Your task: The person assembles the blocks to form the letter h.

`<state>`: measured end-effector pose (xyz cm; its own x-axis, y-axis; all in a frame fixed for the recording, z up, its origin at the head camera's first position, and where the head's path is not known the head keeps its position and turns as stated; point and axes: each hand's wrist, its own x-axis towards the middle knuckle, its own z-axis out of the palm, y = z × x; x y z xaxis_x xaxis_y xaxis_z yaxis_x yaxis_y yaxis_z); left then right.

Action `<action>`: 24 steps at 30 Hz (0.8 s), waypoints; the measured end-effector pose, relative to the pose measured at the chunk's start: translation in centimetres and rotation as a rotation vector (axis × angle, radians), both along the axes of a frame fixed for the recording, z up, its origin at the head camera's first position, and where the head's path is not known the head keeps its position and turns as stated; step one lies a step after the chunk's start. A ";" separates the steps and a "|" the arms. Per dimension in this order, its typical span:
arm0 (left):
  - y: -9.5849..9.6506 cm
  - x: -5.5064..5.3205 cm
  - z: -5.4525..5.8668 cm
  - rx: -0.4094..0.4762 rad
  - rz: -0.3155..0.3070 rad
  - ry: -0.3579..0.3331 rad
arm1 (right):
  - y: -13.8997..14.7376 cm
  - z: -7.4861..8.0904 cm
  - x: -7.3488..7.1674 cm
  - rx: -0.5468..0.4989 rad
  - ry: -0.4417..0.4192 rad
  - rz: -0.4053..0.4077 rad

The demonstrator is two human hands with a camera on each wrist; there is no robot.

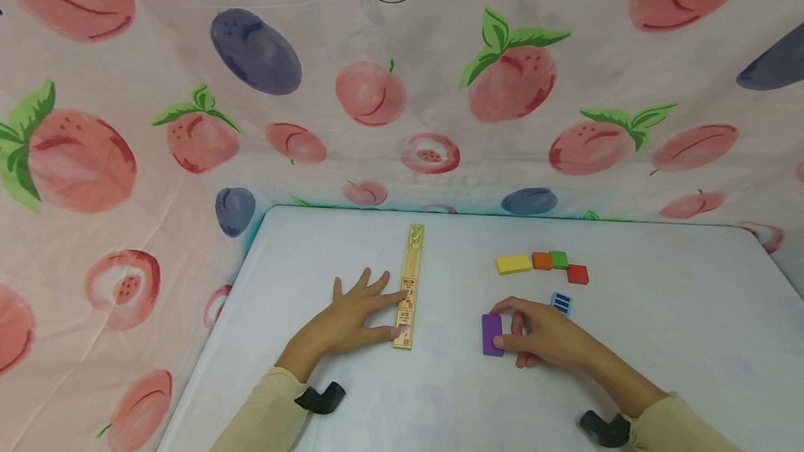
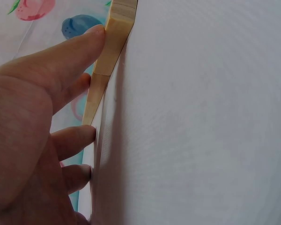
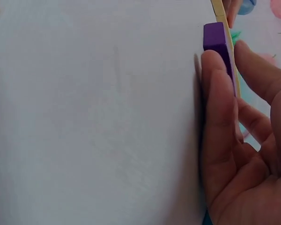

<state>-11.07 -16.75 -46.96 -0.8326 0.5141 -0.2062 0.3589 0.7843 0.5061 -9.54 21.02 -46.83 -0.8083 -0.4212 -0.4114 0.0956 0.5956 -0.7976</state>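
Note:
My left hand [image 1: 356,316] lies with fingers spread beside a long, narrow wooden strip [image 1: 410,264] with printed markings. Its thumb and index finger touch the strip's near half. From the left wrist view, a seam [image 2: 102,74] crosses the strip's wooden side, and the thumb rests against it. On the white table, my right hand [image 1: 546,333] holds a purple block [image 1: 492,335] between thumb and index finger, the index at the far end. Part of the purple block [image 3: 214,35] is hidden by fingers in the right wrist view. A light-blue block with dark bars [image 1: 562,303] lies just behind this hand.
Farther back on the white table [image 1: 440,403] are a yellow block [image 1: 513,264], an orange one [image 1: 541,261], a green one [image 1: 558,260] and a red one [image 1: 578,275]. A fruit-patterned cloth [image 1: 377,33] rises behind the table and continues along its left side.

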 end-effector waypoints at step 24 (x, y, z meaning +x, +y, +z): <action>0.0 0.1 0.1 0.005 0.000 0.003 | 0.0 -0.4 -0.1 -0.023 -0.029 -0.037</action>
<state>-10.99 -16.78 -46.84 -0.8331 0.5153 -0.2009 0.3608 0.7817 0.5087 -9.67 21.00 -47.23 -0.8115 -0.4006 -0.4254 0.1405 0.5729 -0.8075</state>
